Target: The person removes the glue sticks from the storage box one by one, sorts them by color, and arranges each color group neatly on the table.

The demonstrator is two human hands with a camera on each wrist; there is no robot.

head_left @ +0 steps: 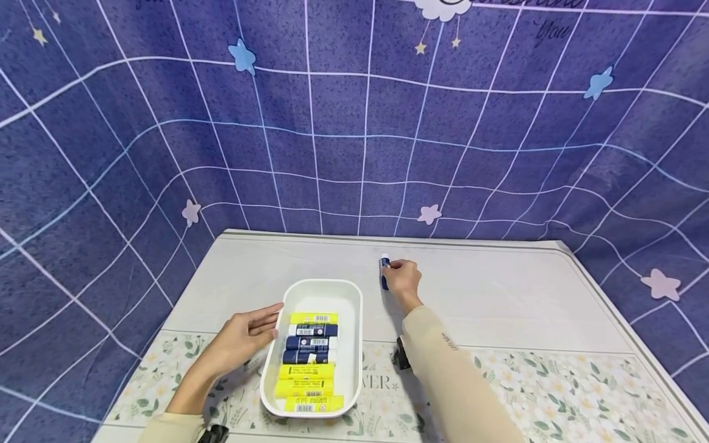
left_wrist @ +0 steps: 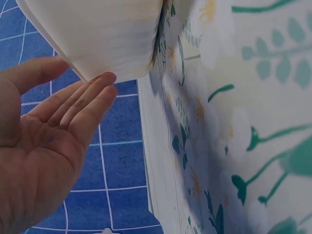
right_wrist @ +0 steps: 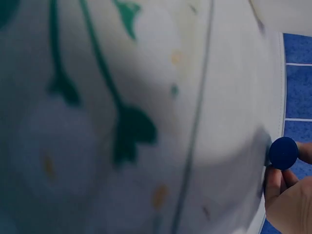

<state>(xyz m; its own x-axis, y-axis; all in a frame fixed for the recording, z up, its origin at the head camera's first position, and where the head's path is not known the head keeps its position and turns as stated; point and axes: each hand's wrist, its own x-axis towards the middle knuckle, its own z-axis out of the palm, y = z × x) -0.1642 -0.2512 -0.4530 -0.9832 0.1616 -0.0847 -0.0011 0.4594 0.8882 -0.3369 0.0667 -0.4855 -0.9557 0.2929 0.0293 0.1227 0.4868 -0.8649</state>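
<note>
In the head view my right hand (head_left: pixel 404 281) pinches a dark blue glue stick (head_left: pixel 384 286) with a white end, at the far middle of the table. Its round blue end (right_wrist: pixel 283 153) shows between thumb and fingers in the right wrist view. My left hand (head_left: pixel 237 337) is at the left side of a white tray (head_left: pixel 359 344). Its fingers (left_wrist: pixel 92 105) are extended, with the tips at the tray's rim. Inside the tray lie blue glue sticks (head_left: pixel 307 343) in the middle, with yellow tubes (head_left: pixel 304 387) nearer me and another yellow tube (head_left: pixel 314 318) behind.
The white table (head_left: pixel 476 289) carries a floral-printed band (head_left: pixel 554 387) along its near part. A blue gridded curtain (head_left: pixel 343 154) with stars hangs behind the table's back edge and around both sides. The tray's far end holds no tubes.
</note>
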